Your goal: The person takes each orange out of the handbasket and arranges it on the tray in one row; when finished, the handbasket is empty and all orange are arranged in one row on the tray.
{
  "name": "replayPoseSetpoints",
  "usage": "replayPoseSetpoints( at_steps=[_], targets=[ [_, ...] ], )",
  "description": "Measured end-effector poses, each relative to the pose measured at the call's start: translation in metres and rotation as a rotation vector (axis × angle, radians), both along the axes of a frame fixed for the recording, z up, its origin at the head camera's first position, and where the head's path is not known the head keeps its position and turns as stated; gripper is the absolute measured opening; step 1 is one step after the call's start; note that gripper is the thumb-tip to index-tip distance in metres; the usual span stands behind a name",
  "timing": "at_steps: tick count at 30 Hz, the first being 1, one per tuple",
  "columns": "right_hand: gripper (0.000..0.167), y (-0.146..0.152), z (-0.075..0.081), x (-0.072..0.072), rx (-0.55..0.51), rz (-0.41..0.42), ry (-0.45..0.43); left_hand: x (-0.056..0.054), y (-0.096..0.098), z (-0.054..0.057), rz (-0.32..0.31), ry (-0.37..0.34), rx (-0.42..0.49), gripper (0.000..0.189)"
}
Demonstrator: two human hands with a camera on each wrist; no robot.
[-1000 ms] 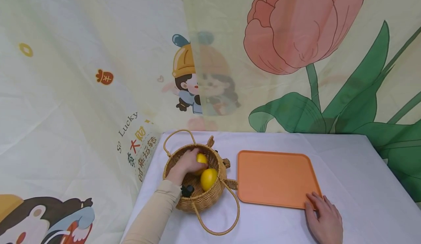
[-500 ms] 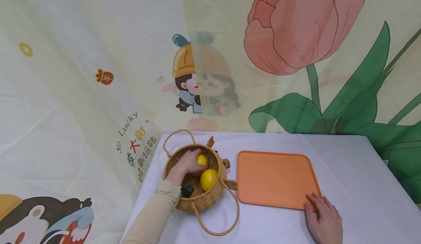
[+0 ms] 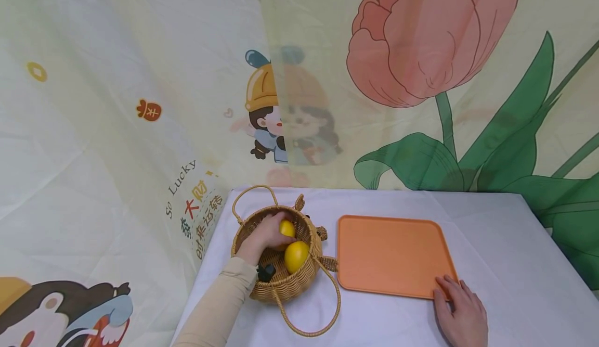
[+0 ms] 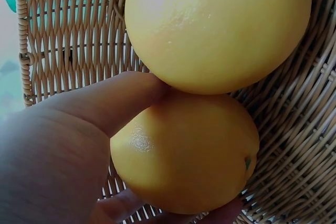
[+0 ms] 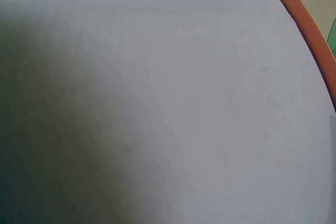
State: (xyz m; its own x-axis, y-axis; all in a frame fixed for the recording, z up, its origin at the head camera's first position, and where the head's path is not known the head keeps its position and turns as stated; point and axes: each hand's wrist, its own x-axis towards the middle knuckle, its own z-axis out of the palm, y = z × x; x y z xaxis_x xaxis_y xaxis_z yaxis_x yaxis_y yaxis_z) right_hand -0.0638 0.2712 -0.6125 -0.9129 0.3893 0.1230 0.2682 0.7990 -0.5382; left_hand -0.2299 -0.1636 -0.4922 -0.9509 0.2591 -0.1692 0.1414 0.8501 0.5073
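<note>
Inside a round wicker basket, my left hand grips a round yellow citrus fruit, thumb on one side and fingers curled beneath. A small dark stem spot shows at the fruit's end in the left wrist view. Right against it sits a second, larger yellow fruit, smooth-skinned. My right hand rests with relaxed fingers at the near right corner of an orange tray. Only the tray's rim and white cloth appear in the right wrist view, beside a dark blur.
The basket's near handle lies folded out toward the tray, while the far handle stands up at the back. A small black device sits by the left wrist. White cloth covers the table, and printed curtains rise behind.
</note>
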Motion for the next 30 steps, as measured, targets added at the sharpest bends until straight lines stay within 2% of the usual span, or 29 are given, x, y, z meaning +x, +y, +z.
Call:
replayPoseSetpoints(
  at_steps=[6, 9, 12, 16, 23, 27, 30],
  targets=[
    [0.039, 0.001, 0.001, 0.001, -0.005, -0.006, -0.010, 0.000, 0.002, 0.000, 0.025, -0.007, -0.008, 0.068],
    [0.039, -0.002, 0.001, 0.001, -0.011, -0.006, -0.015, 0.001, 0.001, 0.005, 0.023, 0.012, -0.030, 0.072],
    [0.039, -0.005, 0.000, 0.001, -0.023, -0.005, -0.018, 0.002, 0.000, 0.013, 0.002, 0.031, -0.056, 0.066],
    [0.039, -0.008, -0.001, 0.001, -0.023, -0.013, -0.024, 0.008, -0.003, 0.031, -0.027, 0.046, -0.070, 0.059],
    [0.040, -0.002, -0.001, 0.000, -0.008, -0.019, -0.025, 0.022, 0.002, 0.072, -0.045, 0.126, -0.033, 0.063],
    [0.040, 0.000, -0.001, -0.001, -0.011, -0.017, -0.028, 0.032, 0.015, 0.092, -0.032, 0.202, 0.034, 0.063],
    [0.040, 0.000, -0.001, -0.001, -0.015, -0.022, -0.035, 0.039, 0.032, 0.105, -0.009, 0.229, 0.135, 0.066]
  ],
)
